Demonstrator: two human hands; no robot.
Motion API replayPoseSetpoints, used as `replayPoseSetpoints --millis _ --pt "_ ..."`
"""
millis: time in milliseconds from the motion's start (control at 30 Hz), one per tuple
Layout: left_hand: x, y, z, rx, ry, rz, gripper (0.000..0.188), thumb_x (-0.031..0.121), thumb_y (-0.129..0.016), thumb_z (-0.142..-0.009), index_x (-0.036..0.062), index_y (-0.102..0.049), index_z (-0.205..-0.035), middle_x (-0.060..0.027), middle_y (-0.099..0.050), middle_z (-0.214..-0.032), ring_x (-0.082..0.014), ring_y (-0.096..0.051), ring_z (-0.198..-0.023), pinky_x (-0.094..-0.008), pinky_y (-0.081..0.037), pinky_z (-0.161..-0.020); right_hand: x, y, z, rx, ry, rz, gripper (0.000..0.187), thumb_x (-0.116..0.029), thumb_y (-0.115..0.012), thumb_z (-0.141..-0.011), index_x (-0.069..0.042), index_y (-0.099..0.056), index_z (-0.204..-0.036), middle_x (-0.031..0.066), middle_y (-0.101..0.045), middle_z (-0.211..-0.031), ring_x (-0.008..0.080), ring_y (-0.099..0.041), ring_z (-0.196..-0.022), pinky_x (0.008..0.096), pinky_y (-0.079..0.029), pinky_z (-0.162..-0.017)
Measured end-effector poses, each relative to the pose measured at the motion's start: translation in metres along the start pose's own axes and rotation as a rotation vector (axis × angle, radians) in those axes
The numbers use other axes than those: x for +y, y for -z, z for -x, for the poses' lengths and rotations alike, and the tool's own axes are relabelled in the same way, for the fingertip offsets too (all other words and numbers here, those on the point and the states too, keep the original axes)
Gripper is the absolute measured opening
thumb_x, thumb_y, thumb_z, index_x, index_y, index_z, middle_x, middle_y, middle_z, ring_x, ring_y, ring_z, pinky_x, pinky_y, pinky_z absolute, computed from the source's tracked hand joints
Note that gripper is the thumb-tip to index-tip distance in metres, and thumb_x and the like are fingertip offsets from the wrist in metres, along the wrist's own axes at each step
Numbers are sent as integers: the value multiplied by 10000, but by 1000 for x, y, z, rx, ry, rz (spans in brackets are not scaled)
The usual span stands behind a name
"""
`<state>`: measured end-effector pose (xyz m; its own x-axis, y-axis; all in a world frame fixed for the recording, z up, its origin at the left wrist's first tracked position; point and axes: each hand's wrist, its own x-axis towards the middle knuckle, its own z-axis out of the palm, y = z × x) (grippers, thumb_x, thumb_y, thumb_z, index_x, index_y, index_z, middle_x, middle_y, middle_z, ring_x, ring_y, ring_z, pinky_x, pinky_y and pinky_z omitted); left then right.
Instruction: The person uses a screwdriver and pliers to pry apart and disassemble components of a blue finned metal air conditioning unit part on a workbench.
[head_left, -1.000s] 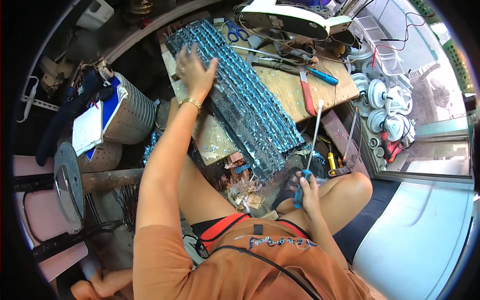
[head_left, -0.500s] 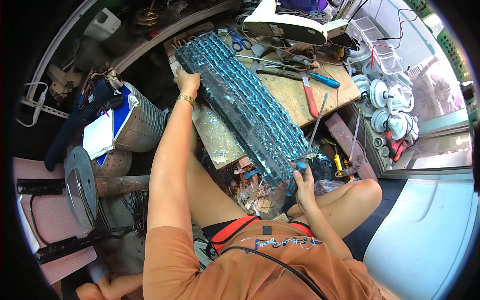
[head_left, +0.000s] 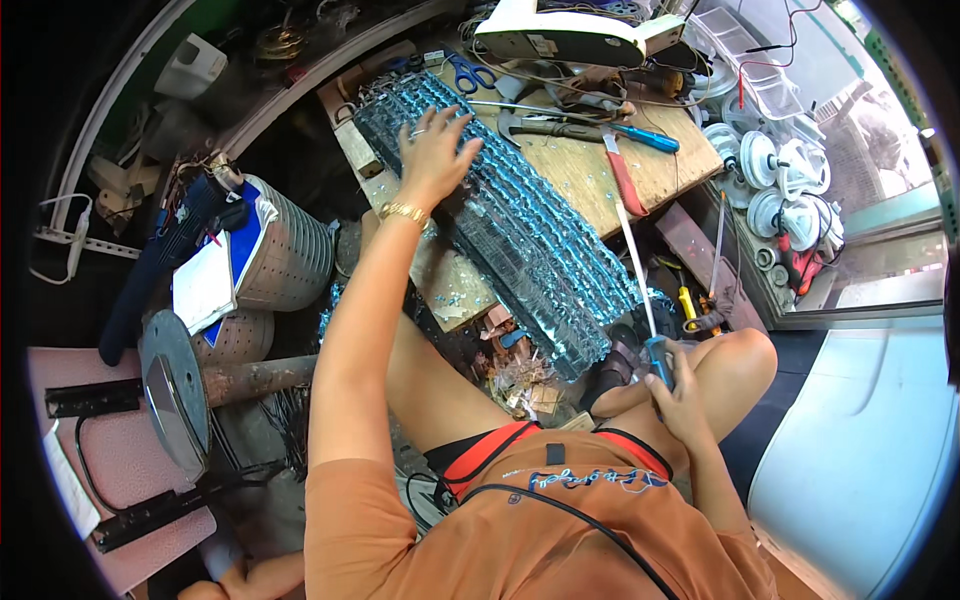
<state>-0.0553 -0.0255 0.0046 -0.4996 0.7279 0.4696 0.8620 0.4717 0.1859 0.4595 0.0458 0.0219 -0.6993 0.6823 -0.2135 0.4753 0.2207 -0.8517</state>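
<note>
Gripping a screwdriver (head_left: 658, 362) in my right hand (head_left: 684, 396), left hand (head_left: 434, 160) splayed over a finned block (head_left: 545, 230), crumpled yet in one piece.

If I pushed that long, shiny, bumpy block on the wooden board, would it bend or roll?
The block would probably stay stiff, since it reaches past the edge of the board without visible sagging. It likely wouldn't roll, because it's long and lies flat. Its crumpled ridges might shed bits, as shiny flakes lie scattered nearby.
</note>
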Motion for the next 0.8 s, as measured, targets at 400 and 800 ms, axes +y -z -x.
replayPoseSetpoints --millis 400,800 --pt "14 -42 -8 -282 0 -31 681 645 -551 -973 218 -574 -1503 -58 -426 -1665 -341 -238 -1598 -737 -178 -1214 -107 -9 -31 -304 146 265 540 -20 -620 -973 -83 -556 -1505 239 -657 -1377 383 -646 -1270 418 -502 -1077" --pt "4 -48 -8 -278 -3 -47 739 673 -530 -974 214 -525 -1554 -69 -410 -1674 -346 -221 -1602 -739 -160 -1215 -150 -10 -48 -348 58 322 528 6 -595 -952 -58 -580 -1476 250 -705 -1231 403 -688 -1125 449 -529 -993"
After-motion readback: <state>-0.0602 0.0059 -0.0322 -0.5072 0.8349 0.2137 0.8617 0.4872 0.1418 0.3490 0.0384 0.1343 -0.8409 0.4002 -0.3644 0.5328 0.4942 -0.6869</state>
